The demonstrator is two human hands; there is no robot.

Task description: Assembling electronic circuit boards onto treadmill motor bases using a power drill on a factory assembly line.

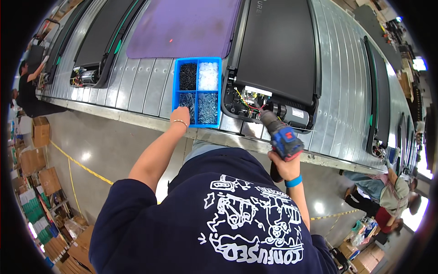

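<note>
My right hand grips a blue, black and red cordless drill by its handle. The drill's nose points at the exposed wiring at the near end of a black treadmill; the bit's tip is hard to make out. Just right of the nose lies a black cylindrical motor. My left hand, its fingers curled together, dips into the near left compartment of a blue divided bin. Dark screws fill that compartment, and whatever the fingertips pinch is hidden.
The bin's other compartments hold black screws, white small parts and silvery screws. A purple mat lies behind it on the metal roller conveyor. Other treadmills stand on both sides. People work at far left and right.
</note>
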